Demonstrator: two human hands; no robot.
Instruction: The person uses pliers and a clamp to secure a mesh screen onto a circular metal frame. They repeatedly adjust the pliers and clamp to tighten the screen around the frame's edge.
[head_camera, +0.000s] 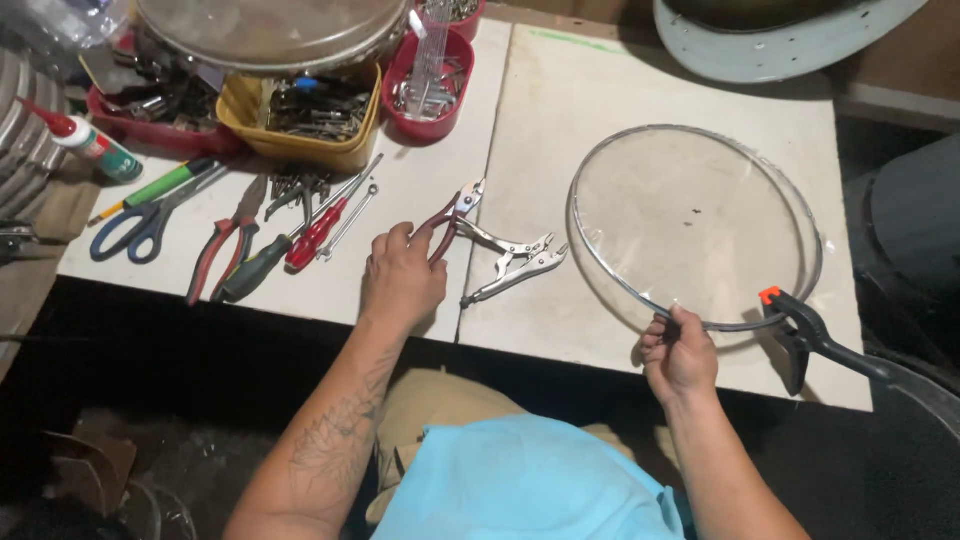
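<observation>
Left hand (402, 280) is at the table's (560, 110) near edge, about mid-width, fingers curled around the red handles of a pair of cutting pliers (452, 215); the pliers' head points toward the far edge. Just right of it, touching or nearly so, silver locking pliers (512, 260) lie flat on the table, jaws toward the hoop.

Right hand (680, 352) sits at the near edge toward the right corner, fingers pinched on the near rim of a round clear drumhead in a metal hoop (695, 225). The hoop lies flat on the right half of the table. A black spring clamp with an orange tip (812, 335) is by the hoop's near-right rim, just beside the right hand; can't tell if it is actually clamped on.

Left half of the table, near edge: red-handled pliers (222, 252), a green-and-black screwdriver (262, 265), a red screwdriver (318, 228), a small wrench (350, 218), blue-handled scissors (145, 222), a green marker (160, 187).

Far-left corner: yellow tub of metal parts (305, 125), red bowl with hardware (430, 80), a glue bottle with red cap (85, 140), and another round drumhead (270, 30) resting over the tubs.
</observation>
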